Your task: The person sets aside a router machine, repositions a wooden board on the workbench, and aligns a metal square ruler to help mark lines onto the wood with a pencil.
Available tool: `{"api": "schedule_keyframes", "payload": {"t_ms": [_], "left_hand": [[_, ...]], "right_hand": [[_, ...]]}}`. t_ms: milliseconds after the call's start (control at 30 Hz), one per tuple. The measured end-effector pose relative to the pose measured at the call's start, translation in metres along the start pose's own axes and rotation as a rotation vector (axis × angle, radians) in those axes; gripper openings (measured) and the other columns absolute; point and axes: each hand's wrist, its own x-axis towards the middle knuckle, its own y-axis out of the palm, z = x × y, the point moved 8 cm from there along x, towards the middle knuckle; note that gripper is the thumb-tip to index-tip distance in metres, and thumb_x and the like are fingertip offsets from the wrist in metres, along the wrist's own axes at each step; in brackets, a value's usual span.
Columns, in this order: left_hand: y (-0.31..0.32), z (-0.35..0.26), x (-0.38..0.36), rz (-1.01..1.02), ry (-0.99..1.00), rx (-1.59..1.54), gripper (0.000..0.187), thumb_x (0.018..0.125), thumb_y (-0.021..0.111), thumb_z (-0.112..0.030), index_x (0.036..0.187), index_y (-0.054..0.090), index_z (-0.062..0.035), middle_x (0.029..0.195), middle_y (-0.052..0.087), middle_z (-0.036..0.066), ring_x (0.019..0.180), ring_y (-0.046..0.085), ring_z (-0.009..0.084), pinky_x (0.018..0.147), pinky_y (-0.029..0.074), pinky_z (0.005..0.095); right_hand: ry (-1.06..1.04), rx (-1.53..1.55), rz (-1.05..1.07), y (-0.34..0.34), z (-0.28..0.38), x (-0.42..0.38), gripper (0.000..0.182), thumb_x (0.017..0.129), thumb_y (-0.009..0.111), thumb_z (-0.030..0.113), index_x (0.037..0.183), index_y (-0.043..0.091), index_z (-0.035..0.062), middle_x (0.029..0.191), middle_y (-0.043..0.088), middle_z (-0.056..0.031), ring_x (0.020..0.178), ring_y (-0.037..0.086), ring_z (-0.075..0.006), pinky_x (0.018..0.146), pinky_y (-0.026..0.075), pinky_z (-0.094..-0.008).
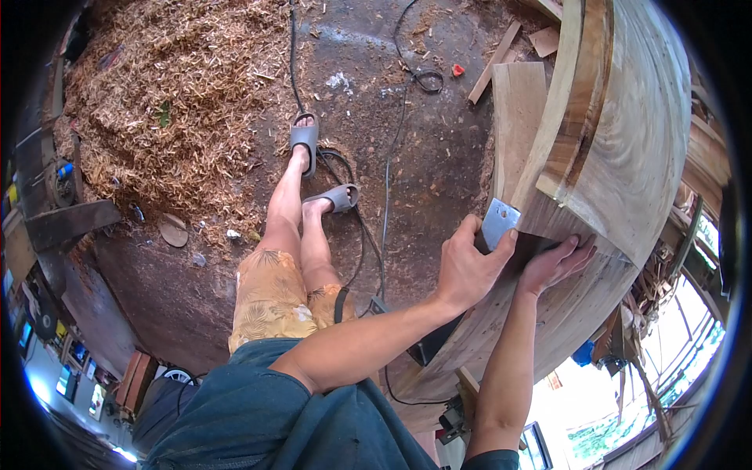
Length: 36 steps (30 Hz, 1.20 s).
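My left hand (474,265) pinches a flat, shiny metal plate (499,222) with a small hole near its upper end. The plate stands at the edge of a large curved wooden piece (627,133), which is built of pale and brown glued strips. Beside it, my right hand (554,265) is open, fingers stretched out along the underside of the wood's squared end. A smooth wooden face (540,337) runs on below that hand and passes behind my right forearm.
A big heap of wood shavings (180,102) covers the floor at upper left. Black cables (388,180) trail across the dark floor (352,70) near my sandaled feet. Offcut boards (517,102) lie against the curved piece. A small red object (457,70) is on the floor.
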Motion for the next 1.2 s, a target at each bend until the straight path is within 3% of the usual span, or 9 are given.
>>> {"api": "schedule_keyframes", "payload": {"t_ms": [367, 467, 600, 767, 867, 1000, 1033, 1067, 1200], "left_hand": [[-0.001, -0.001, 0.003, 0.01, 0.007, 0.033, 0.041, 0.086, 0.077, -0.033, 0.081, 0.057, 0.0019, 0.065, 0.063, 0.014, 0.062, 0.057, 0.0113, 0.056, 0.047, 0.0348], [-0.005, -0.005, 0.005, 0.054, 0.001, 0.074, 0.035, 0.088, 0.075, -0.028, 0.082, 0.058, 0.0008, 0.066, 0.059, 0.003, 0.063, 0.049, 0.0071, 0.054, 0.042, 0.0297], [-0.03, -0.011, 0.013, 0.115, 0.142, 0.239, 0.033, 0.088, 0.076, -0.027, 0.083, 0.056, -0.0002, 0.068, 0.059, 0.001, 0.065, 0.05, 0.0055, 0.055, 0.042, 0.0273], [-0.055, -0.059, 0.023, 0.255, 0.318, 0.436, 0.031, 0.087, 0.077, -0.023, 0.085, 0.054, -0.0026, 0.069, 0.058, -0.001, 0.065, 0.05, 0.0045, 0.056, 0.042, 0.0247], [-0.054, -0.087, 0.027, 0.265, 0.444, 0.534, 0.035, 0.083, 0.08, -0.027, 0.084, 0.056, -0.0013, 0.064, 0.063, 0.003, 0.059, 0.055, 0.0079, 0.054, 0.045, 0.0287], [-0.033, -0.128, 0.028, 0.327, 0.451, 0.65, 0.033, 0.084, 0.08, -0.025, 0.085, 0.058, -0.0007, 0.066, 0.066, 0.005, 0.061, 0.06, 0.0089, 0.055, 0.047, 0.028], [-0.029, -0.136, 0.032, 0.333, 0.49, 0.719, 0.027, 0.085, 0.077, -0.02, 0.084, 0.056, -0.0032, 0.066, 0.058, -0.002, 0.061, 0.051, 0.006, 0.054, 0.042, 0.0258], [-0.025, -0.138, 0.036, 0.349, 0.422, 0.721, 0.025, 0.086, 0.076, -0.02, 0.087, 0.058, -0.0029, 0.069, 0.059, -0.002, 0.063, 0.052, 0.0056, 0.055, 0.042, 0.0249], [-0.011, -0.158, 0.051, 0.389, 0.503, 0.766, 0.024, 0.087, 0.076, -0.018, 0.097, 0.062, -0.0018, 0.076, 0.063, 0.0, 0.068, 0.055, 0.0056, 0.058, 0.044, 0.0242]], "right_hand": [[0.001, -0.003, 0.009, 0.001, -0.004, 0.0, 0.063, 0.105, 0.038, 0.044, 0.152, 0.036, 0.0019, 0.159, 0.026, -0.0247, 0.15, 0.019, -0.0396, 0.121, 0.014, -0.0528], [0.0, 0.054, -0.01, -0.001, 0.001, 0.0, 0.061, 0.105, 0.04, 0.042, 0.152, 0.036, 0.0021, 0.16, 0.025, -0.0243, 0.15, 0.019, -0.0393, 0.121, 0.015, -0.0527], [-0.005, 0.012, 0.002, 0.001, -0.006, 0.0, 0.059, 0.104, 0.046, 0.034, 0.153, 0.034, 0.0034, 0.161, 0.019, -0.0268, 0.15, 0.019, -0.0417, 0.119, 0.024, -0.0516], [0.017, 0.091, -0.016, -0.005, 0.005, 0.0, 0.062, 0.101, 0.051, 0.035, 0.153, 0.035, 0.0041, 0.161, 0.019, -0.0263, 0.149, 0.022, -0.0432, 0.118, 0.028, -0.0505], [0.014, 0.134, -0.047, -0.009, 0.007, 0.002, 0.064, 0.098, 0.056, 0.035, 0.152, 0.037, 0.0039, 0.161, 0.021, -0.0264, 0.148, 0.024, -0.0435, 0.117, 0.029, -0.0509], [0.027, 0.157, -0.063, -0.01, 0.007, 0.002, 0.066, 0.095, 0.059, 0.033, 0.151, 0.039, 0.0045, 0.16, 0.023, -0.0271, 0.146, 0.028, -0.0446, 0.117, 0.029, -0.0506], [0.026, 0.158, -0.06, -0.011, 0.006, 0.002, 0.066, 0.094, 0.06, 0.033, 0.151, 0.039, 0.0047, 0.16, 0.024, -0.0273, 0.146, 0.028, -0.045, 0.117, 0.03, -0.0504], [0.037, 0.163, -0.062, -0.011, 0.005, 0.001, 0.067, 0.093, 0.061, 0.032, 0.15, 0.04, 0.0048, 0.16, 0.024, -0.0273, 0.146, 0.029, -0.045, 0.117, 0.03, -0.0502], [0.063, 0.193, -0.067, -0.014, 0.005, 0.003, 0.067, 0.09, 0.065, 0.029, 0.149, 0.042, 0.0055, 0.16, 0.025, -0.0269, 0.145, 0.031, -0.0449, 0.117, 0.031, -0.0496]]}}
